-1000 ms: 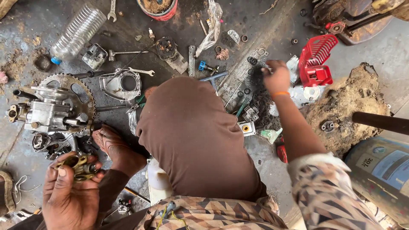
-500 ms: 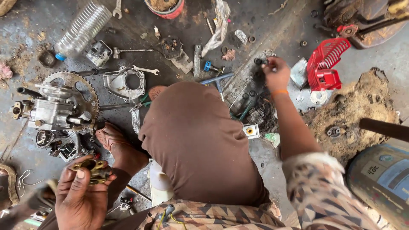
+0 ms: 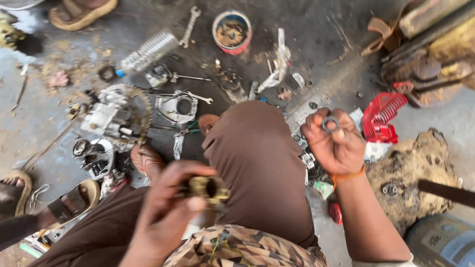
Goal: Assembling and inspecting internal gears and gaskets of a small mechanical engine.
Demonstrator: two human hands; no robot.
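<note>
Left hand (image 3: 170, 212), low at about 7 o'clock, is closed around a small brass-coloured metal part (image 3: 208, 188) with a round bore, held up over the lap; half a second ago that hand sat lower and farther left with the same part cupped in it, so it has come up and toward the middle. Up at 10 o'clock on the floor (image 3: 321, 59) lies a grimy engine block with a toothed sprocket (image 3: 118, 116), with a clear plastic bottle (image 3: 148, 52) and a wrench (image 3: 189, 25) above it near 11 o'clock. A round tin with a red rim (image 3: 231, 31) stands at 12 o'clock. The bent knee in brown cloth (image 3: 257, 163) fills the centre.

Right hand (image 3: 334, 141), at about 2 o'clock, pinches a dark metal ring (image 3: 330, 123) between fingertips, lifted clear of the floor. A moment before, this hand was reaching down among the small parts beside the knee; now it is raised with the ring in it. As I judge it, the ring has been picked out of the scatter and both pieces are being brought toward each other. A red plastic fan cover (image 3: 381, 118) lies just to the right, near 3 o'clock, beside a heap of dirty rag or sawdust (image 3: 410, 173).
</note>
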